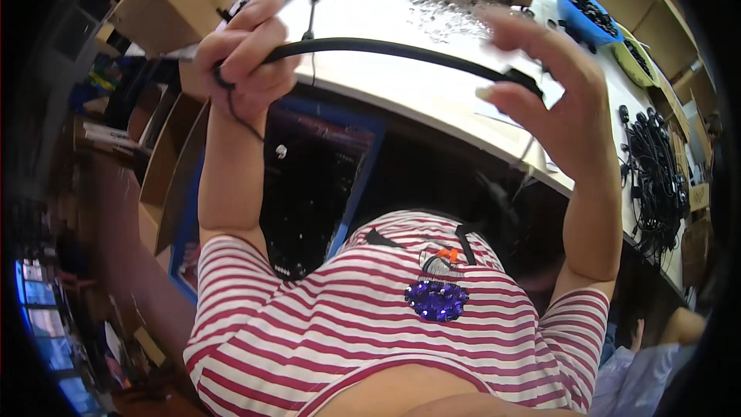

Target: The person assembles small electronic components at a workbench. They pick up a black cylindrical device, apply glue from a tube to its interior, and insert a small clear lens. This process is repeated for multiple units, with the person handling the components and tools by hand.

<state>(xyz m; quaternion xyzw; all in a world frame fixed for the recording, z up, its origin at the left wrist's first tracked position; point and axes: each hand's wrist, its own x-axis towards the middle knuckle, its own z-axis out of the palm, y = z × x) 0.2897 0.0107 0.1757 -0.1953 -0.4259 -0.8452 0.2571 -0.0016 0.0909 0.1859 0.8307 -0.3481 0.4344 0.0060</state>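
A black curved band (386, 46), shaped like a headset's headband, spans the space between my hands above the white table. My left hand (251, 54) is closed around its left end, hiding that tip. From that hand a thin black cable (244, 119) hangs along my forearm. My right hand (567, 81) is slightly blurred, its thumb and fingers spread apart. It is beside the band's right end, where a small dark block shows behind the thumb; whether they touch I cannot tell.
Small clear pieces (444, 15) lie scattered on the white table (370, 4). A blue basin (566, 9) and a yellow-green basin (645, 77) hold dark parts. Black cables (654, 166) are heaped at right. Cardboard boxes (174, 4) stand around; another person (644, 371) is at lower right.
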